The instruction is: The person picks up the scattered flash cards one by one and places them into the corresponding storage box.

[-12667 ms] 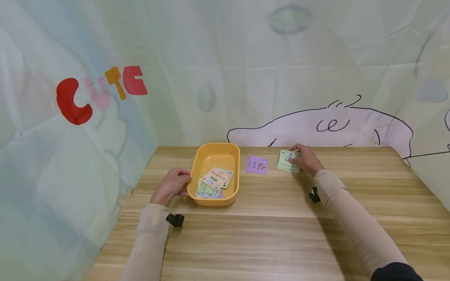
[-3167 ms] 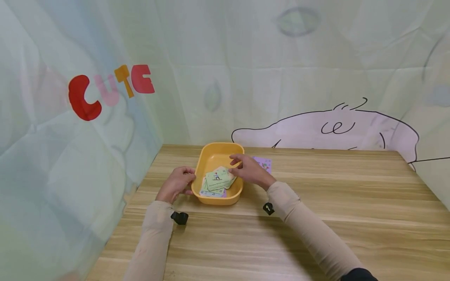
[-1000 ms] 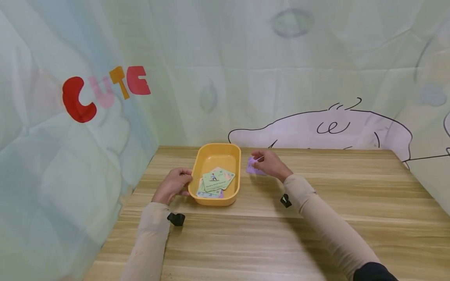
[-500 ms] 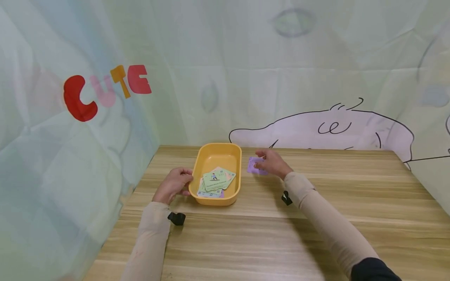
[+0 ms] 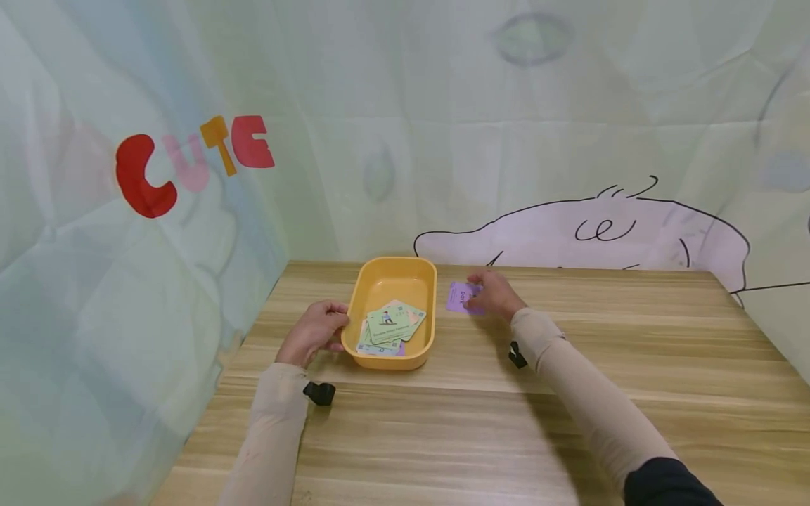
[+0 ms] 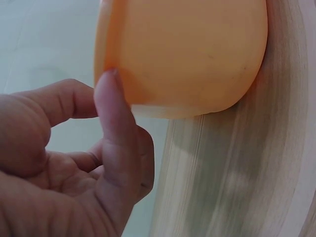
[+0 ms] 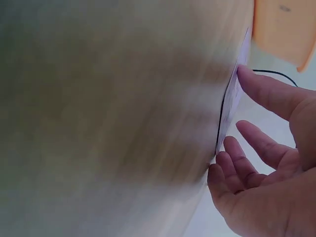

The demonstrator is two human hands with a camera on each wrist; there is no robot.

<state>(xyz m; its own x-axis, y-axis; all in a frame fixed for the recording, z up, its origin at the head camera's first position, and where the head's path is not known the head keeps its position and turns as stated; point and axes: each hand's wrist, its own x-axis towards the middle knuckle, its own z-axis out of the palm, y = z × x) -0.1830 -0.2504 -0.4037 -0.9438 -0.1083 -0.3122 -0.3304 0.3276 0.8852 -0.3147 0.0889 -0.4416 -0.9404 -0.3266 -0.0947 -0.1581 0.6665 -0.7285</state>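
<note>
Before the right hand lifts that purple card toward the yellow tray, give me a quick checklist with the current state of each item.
1. Right hand on the purple card: ok, fingers touch its right edge.
2. Grip closed on the card: not ok, wrist view shows straight fingers at its edge.
3. Card flat on the table: cannot tell, one edge may be raised.
4. Left hand steadying the tray: ok, thumb on its wall.
5. Room in the tray: ok, cards lie at the near end.
</note>
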